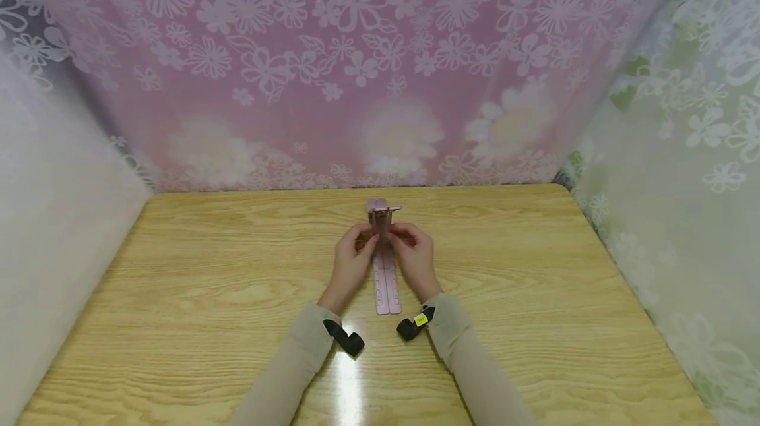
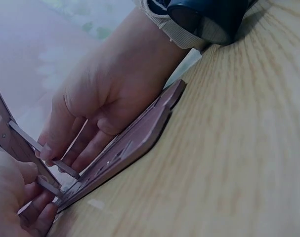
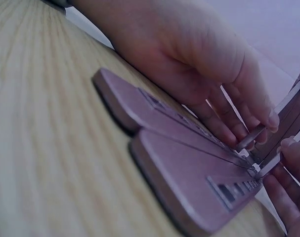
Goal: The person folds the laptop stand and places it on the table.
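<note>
A pink folding stand (image 1: pixel 388 291), a tablet or book stand by its look, lies on the table with its slotted two-part base flat. Its back panel (image 2: pixel 11 131) rises from the base at a slant. Thin flat struts link panel and base. On one side my left hand (image 1: pixel 354 256) pinches a strut (image 3: pixel 288 100) between thumb and fingers. Across from it, my right hand (image 1: pixel 414 256) pinches the matching strut (image 2: pixel 27 136) the same way. Small slots (image 3: pixel 228 193) line the base near the struts' lower ends. How those ends sit in the slots is partly hidden by fingers.
The wood-grain table (image 1: pixel 225 281) spreads to both sides of the stand. A pink flowered curtain (image 1: pixel 297 83) hangs along its back edge, with pale cloth (image 1: pixel 683 215) at the right. Black wrist cameras (image 1: pixel 350 343) sit on both sleeves.
</note>
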{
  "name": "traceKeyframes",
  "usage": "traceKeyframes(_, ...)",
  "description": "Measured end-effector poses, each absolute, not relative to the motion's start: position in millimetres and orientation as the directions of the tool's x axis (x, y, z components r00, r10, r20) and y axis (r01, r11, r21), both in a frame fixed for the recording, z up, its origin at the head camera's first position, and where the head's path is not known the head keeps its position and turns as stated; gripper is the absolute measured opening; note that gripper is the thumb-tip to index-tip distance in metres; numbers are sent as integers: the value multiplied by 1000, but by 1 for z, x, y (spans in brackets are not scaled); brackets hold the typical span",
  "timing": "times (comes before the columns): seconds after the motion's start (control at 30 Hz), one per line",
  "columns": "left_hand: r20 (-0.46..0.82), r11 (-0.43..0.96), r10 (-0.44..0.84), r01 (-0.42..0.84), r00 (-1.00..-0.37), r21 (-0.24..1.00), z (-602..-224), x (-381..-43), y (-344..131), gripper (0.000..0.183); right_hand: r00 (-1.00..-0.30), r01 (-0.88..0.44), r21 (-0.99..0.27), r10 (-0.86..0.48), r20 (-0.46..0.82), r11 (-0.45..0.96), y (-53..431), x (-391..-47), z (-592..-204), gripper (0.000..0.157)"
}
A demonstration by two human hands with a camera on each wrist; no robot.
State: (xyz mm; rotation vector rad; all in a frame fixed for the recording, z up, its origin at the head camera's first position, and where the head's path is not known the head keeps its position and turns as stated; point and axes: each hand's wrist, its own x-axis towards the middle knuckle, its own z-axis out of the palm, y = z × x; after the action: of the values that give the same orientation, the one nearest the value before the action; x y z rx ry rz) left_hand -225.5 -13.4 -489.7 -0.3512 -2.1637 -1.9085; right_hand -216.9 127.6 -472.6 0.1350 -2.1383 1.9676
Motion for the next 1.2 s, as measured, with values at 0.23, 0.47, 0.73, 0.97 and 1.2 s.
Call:
traceKeyframes(0.23,356,166,31,356,-934,920,-503,-228,-13,9,-971,-208,-975,100,216,79,128,-211,-471,17)
traceKeyframes(0.47,388,142,24,388,-921,911,-487,-215,-14,10,-967,-232,-970,89,238,78,128,-205,-471,16)
traceKeyframes(0.73,380,100,52,384,-923,918,-465,-198,-17,14,-959,-260,-962,94,268,89,129,-196,-470,18)
traceKeyframes(0.97,370,86,57,373,-927,924,-465,-193,-18,13,-961,-252,-965,98,258,74,127,-188,-466,17)
traceKeyframes(1.2,358,40,67,361,-931,932,-464,-186,-19,10,-960,-265,-964,89,267,36,127,-180,-462,16)
